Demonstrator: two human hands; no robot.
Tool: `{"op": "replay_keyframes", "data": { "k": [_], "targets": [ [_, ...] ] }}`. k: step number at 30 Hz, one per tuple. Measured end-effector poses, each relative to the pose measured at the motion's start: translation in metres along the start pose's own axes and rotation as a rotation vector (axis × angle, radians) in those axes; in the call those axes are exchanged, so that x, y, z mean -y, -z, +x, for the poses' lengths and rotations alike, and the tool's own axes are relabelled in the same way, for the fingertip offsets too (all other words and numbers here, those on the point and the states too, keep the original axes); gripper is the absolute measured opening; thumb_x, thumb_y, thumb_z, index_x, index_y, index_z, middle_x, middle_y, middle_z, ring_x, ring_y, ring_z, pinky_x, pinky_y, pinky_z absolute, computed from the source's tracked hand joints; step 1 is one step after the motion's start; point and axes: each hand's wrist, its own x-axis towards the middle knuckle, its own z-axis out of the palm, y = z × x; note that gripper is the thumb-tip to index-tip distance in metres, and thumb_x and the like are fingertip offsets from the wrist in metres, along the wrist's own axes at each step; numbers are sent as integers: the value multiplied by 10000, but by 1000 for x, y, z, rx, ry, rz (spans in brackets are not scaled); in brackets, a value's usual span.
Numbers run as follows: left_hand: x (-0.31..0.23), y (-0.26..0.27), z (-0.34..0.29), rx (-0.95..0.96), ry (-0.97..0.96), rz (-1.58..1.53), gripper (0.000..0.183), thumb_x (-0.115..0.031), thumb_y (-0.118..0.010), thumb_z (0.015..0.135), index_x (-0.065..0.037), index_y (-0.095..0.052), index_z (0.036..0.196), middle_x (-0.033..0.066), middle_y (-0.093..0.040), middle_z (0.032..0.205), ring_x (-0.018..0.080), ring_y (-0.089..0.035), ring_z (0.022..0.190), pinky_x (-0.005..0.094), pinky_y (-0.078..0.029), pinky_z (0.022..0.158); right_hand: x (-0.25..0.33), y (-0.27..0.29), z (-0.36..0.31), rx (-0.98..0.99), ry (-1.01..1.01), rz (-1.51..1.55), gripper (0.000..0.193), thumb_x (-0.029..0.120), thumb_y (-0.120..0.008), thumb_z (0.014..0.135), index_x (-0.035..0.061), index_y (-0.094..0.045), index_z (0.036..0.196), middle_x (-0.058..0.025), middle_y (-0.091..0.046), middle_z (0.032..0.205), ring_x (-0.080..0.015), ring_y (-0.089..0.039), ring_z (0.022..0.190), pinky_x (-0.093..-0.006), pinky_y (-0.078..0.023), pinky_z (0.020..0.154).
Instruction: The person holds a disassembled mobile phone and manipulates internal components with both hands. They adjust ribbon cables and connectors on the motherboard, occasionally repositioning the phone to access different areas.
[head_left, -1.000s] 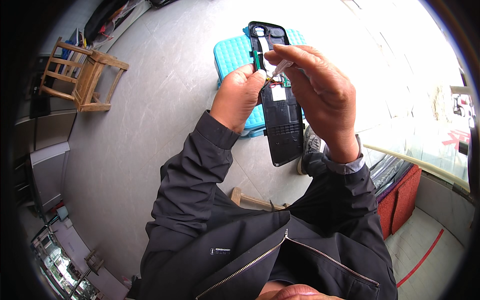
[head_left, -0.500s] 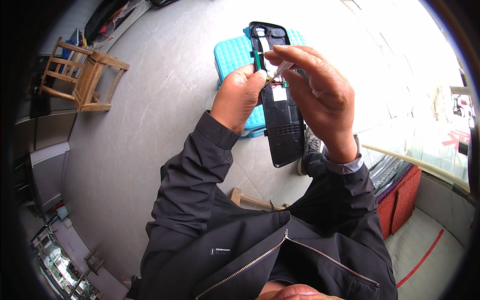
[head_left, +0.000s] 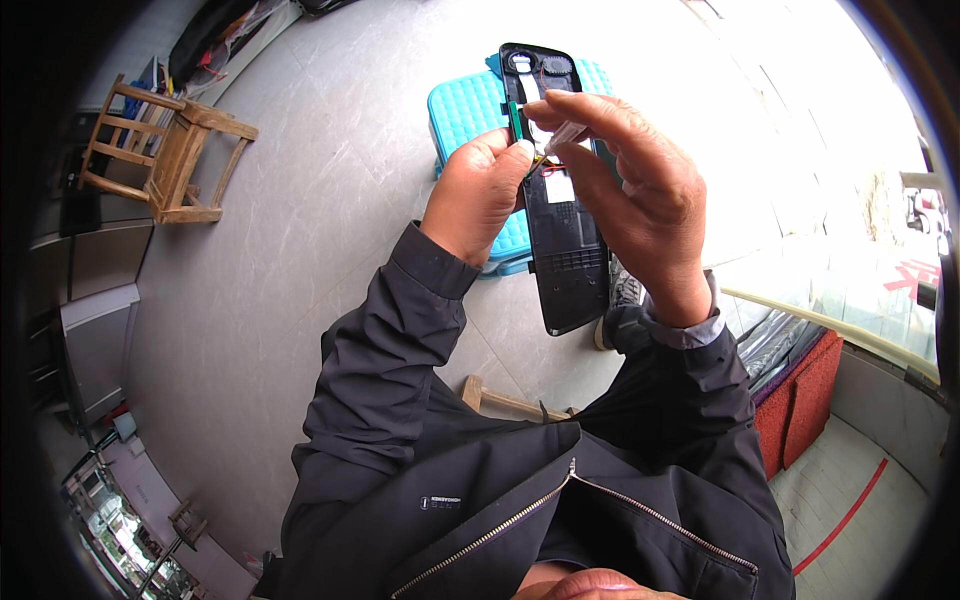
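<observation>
The left hand (head_left: 478, 195) grips the long black plastic device shell (head_left: 562, 240) by its left edge, holding it upright in the air above the turquoise plastic stool (head_left: 462, 105), while the right hand (head_left: 640, 195) pinches a thin clear tube (head_left: 565, 135) between thumb and fingertips at the shell's upper end
</observation>
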Motion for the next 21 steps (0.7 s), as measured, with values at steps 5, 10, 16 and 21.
{"op": "replay_keyframes", "data": {
  "k": [5, 10, 16, 21],
  "targets": [
    [-2, 9, 0, 84, 24, 21, 304, -193, -562, 1114, 10, -596, 1338, 41, -693, 1117, 95, -703, 989, 278, -589, 891, 2, 8, 0, 38, 40, -140, 367, -59, -765, 942, 66, -761, 1287, -106, -765, 1175, -234, -777, 1025, -332, -621, 858],
    [0, 0, -1, -4, 3, -4, 243, -198, -549, 1116, -11, -653, 1230, -23, -650, 944, 35, -592, 797, 223, -493, 712, -1, 4, 2, 15, 53, -45, 353, -86, -727, 954, 58, -759, 1275, -108, -780, 1165, -233, -784, 1033, -325, -622, 854],
    [-3, -4, -1, -31, -7, -12, 233, -206, -547, 1117, -24, -684, 1164, -50, -635, 860, 11, -545, 704, 206, -449, 631, 3, 9, 2, 114, 51, -46, 446, -195, -575, 963, -17, -697, 1353, -170, -777, 1240, -266, -753, 1175, -369, -601, 1001],
    [-5, -4, -1, -30, -8, -12, 244, -201, -534, 1122, -18, -682, 1186, -41, -649, 869, 10, -552, 711, 204, -446, 628, 3, 11, 2, 121, 67, -75, 454, -199, -576, 951, -13, -702, 1346, -167, -780, 1236, -269, -755, 1171, -367, -602, 1000]
  ]
}}
